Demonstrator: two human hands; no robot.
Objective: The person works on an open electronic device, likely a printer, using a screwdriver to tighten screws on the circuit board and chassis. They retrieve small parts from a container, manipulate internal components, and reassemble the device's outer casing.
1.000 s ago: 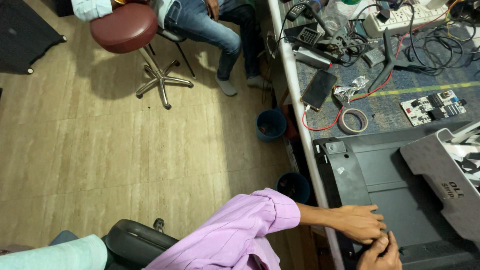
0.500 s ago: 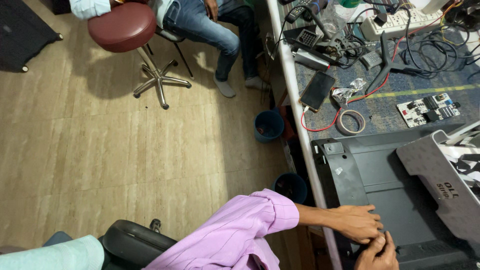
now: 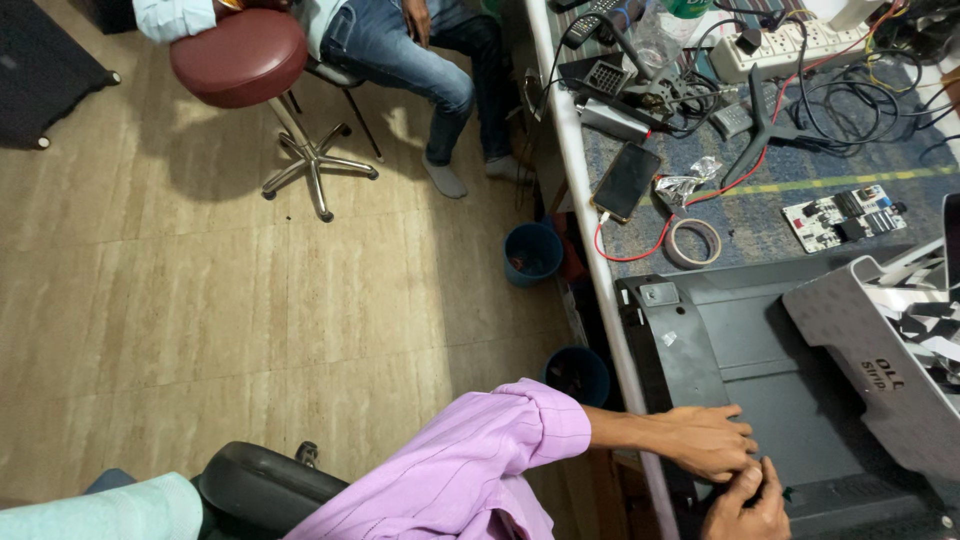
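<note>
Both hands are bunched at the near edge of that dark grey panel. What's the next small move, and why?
Probably keep the left hand flat on the dark grey panel to steady it while the right hand works its fingertips at the near edge. The two hands meet at one spot there, and whatever they pinch is too small to tell, so a slow, small move seems safest.

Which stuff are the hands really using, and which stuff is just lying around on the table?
In use:
- left hand resting on the big dark grey panel
- right hand beside it at the panel's near edge

Lying about:
- black phone
- roll of tape
- small circuit board
- tangle of cables
- white power strip
</note>
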